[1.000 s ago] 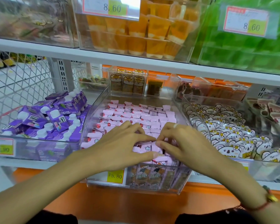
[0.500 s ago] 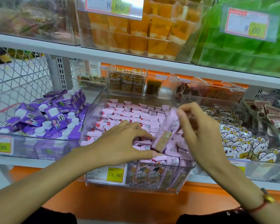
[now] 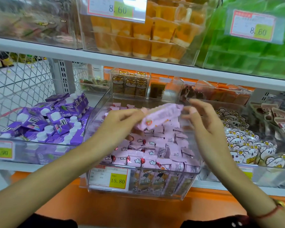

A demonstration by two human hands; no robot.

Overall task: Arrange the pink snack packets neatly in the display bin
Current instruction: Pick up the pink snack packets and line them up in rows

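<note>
On the shop shelf (image 3: 138, 63), your left hand (image 3: 120, 120) pinches one pink packet (image 3: 161, 116) above the clear bin (image 3: 155, 186) of packets; your right hand (image 3: 202, 122) hovers beside it, fingers loosely spread.

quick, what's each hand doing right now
Left hand: pinching one end of a pink snack packet, held above the display bin.
Right hand: open, fingers relaxed, holding nothing.

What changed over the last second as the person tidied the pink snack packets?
The pink packet, lifted by the right hand, now sits raised in the left hand, which left the pile; the right hand has let go. Display bin and neighbouring bins unchanged.
</note>
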